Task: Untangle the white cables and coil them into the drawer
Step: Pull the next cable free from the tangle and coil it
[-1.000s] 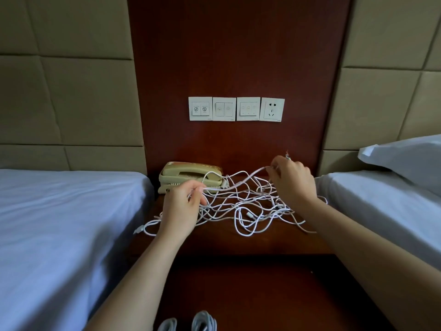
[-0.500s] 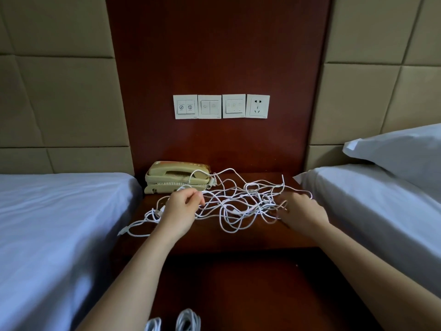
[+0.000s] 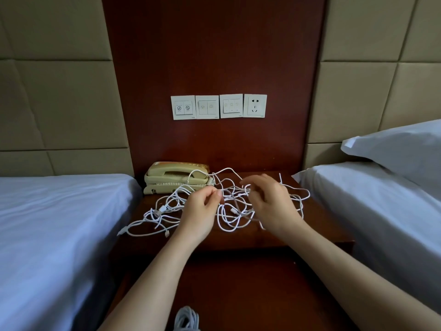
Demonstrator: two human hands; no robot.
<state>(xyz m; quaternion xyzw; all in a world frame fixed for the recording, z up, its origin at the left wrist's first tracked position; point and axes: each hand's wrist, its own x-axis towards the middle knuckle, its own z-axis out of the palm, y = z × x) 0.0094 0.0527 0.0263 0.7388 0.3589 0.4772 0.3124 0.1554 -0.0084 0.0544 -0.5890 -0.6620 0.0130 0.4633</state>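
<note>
White cables in one loose tangle on the nightstand top, touching the telephone, a loop draped over its handset. Left hand low in the heap, thumb and forefinger pinching a single strand. Right hand just beside it, fingers curled over the knot but blurred; impossible to say whether gripping anything. Probably hunting for a free end. Best to anchor with the pinching hand, pick out a plug end at the left fringe, then feed it back through the loops rather than tugging. Slack, not force: a hard pull likely to cinch the knot and drag the telephone along. White coil at the bottom edge, maybe already in the drawer; hard to tell.
</note>
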